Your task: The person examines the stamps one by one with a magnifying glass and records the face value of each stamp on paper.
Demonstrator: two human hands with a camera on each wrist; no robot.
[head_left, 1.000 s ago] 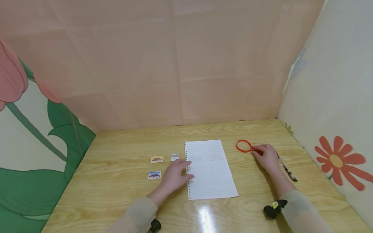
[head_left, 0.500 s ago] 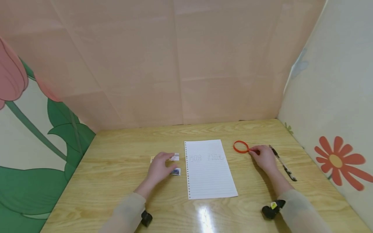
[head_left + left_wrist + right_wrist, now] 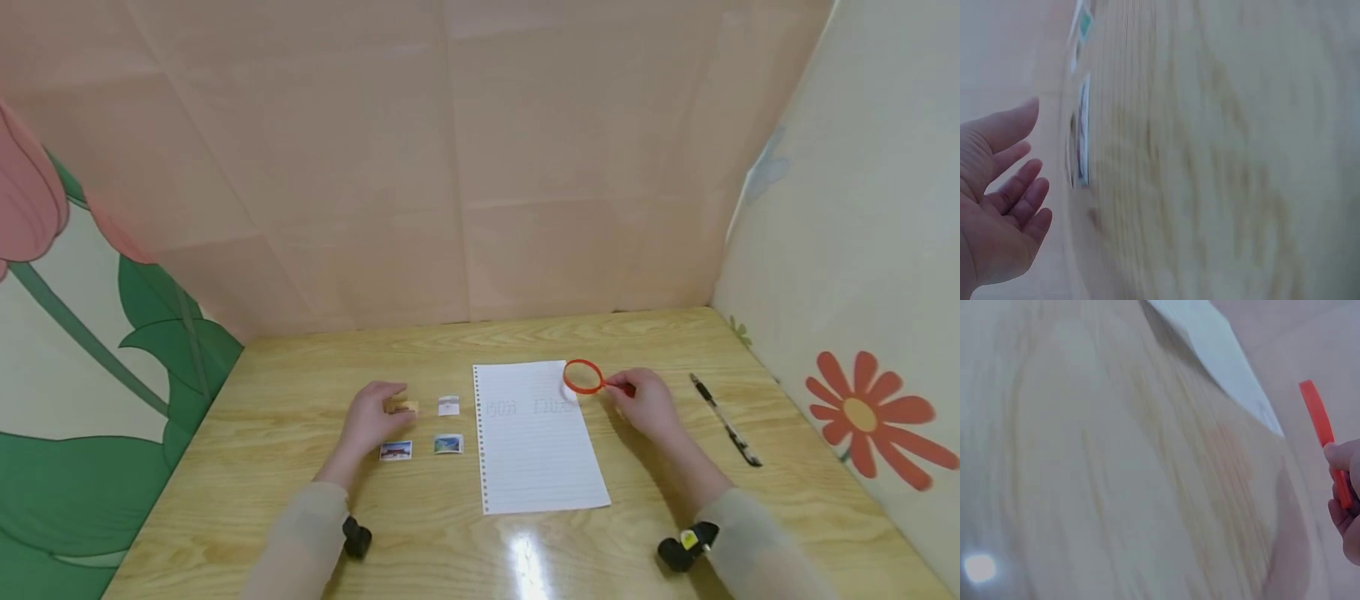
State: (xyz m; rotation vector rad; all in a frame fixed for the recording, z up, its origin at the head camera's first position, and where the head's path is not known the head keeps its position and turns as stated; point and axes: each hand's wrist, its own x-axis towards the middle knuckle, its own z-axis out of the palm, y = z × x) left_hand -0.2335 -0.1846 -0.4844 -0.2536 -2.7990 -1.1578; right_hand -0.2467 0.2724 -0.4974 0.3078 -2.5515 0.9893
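My right hand [image 3: 643,404] grips the handle of a red-rimmed magnifying glass [image 3: 583,377], held up with its lens over the upper right edge of the lined paper sheet [image 3: 540,467]. In the right wrist view the red magnifying glass [image 3: 1317,415] shows edge-on. My left hand [image 3: 369,418] hovers at the yellowish stamp [image 3: 405,407], thumb and fingers apart. In the left wrist view my left hand [image 3: 1007,194] has nothing between its fingers. Nearby lie a pale stamp [image 3: 448,405], a blue-green stamp [image 3: 448,444] and a stamp with a red building [image 3: 395,451].
A black-and-clear pen [image 3: 726,419] lies on the wooden table [image 3: 300,367], right of my right hand. Faint handwriting runs across the paper's upper part. A pinkish covering [image 3: 375,167] stands behind the table, with flower-patterned walls at both sides.
My left hand has moved left from the paper, across the stamps, to the yellowish one. My right hand has carried the magnifying glass left, from beside the pen to the paper's edge.
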